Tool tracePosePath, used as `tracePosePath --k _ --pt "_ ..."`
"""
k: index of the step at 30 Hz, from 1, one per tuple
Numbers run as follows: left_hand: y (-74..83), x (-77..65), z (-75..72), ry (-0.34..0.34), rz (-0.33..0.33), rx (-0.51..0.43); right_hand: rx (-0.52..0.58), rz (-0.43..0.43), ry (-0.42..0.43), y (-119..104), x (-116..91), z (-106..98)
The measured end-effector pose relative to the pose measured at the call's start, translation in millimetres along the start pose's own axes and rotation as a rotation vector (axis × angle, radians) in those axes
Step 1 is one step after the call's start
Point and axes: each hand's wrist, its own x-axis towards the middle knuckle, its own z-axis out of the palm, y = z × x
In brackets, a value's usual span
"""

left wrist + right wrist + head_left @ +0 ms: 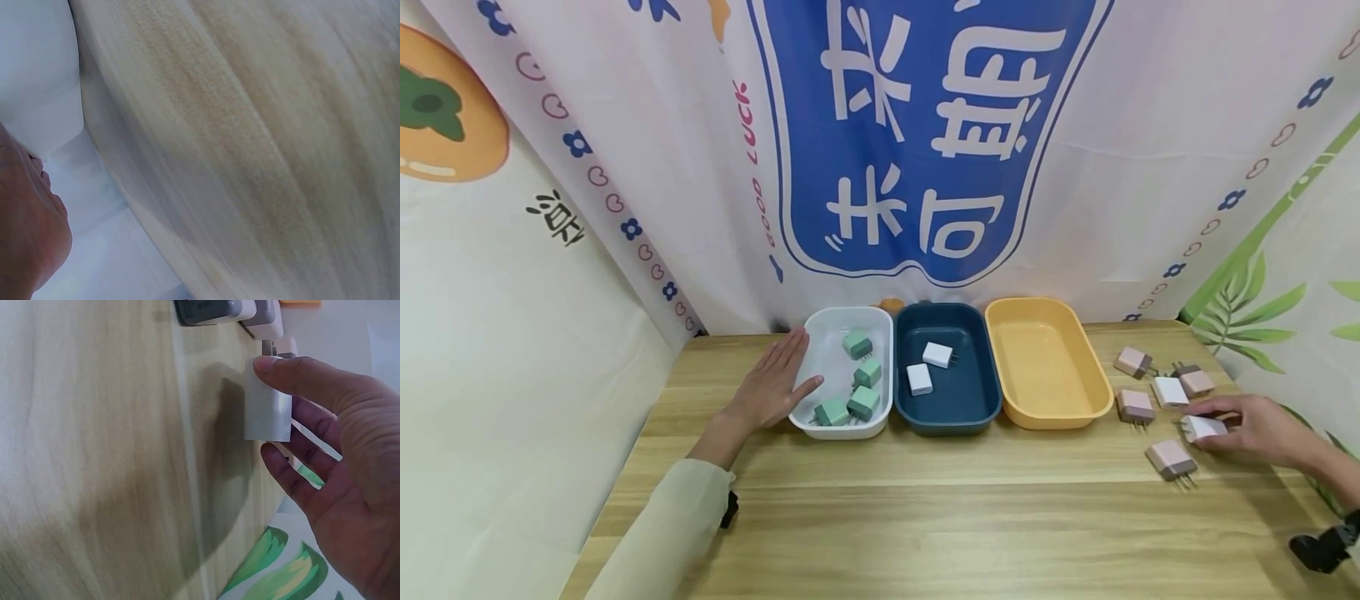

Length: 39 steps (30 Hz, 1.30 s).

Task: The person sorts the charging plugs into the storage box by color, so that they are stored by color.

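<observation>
Item: white charger [1204, 428], pinched by the right hand [1255, 429] at the table's [925, 517] right end, beside pink-and-grey chargers [1171, 460]; I see print on one, too blurred to read. Left hand [771, 383]: fingers extended, at the left rim of a white tray [842, 432] of green chargers [863, 402]. Wall cloth [685, 125]: pink "GOOD LUCK"; blue panel [917, 167], white characters 未来可期.

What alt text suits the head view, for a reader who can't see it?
A person's right hand holds a white plug adapter near pink adapters and another white one on a wooden table. The left hand, fingers straight, is at the rim of a white bin holding green adapters; to the right stand a navy bin with two white adapters and a yellow bin.
</observation>
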Motion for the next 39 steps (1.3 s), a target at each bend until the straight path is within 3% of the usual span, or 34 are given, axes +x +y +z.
tracePosePath --k 16,25,32,39 --pt "0.7 0.7 -0.3 -0.003 -0.001 0.007 0.062 -0.072 0.115 -18 2 -16" --pt "1.3 0.4 -1.7 0.000 0.002 0.011 0.058 -0.065 0.107 -37 10 -25" --pt "0.5 0.1 -0.2 0.001 0.001 0.023 0.023 -0.183 0.186 -50 20 -26" --pt "-0.3 0.0 0.8 0.012 0.002 0.023 0.086 -0.266 0.199 -60 31 -23"
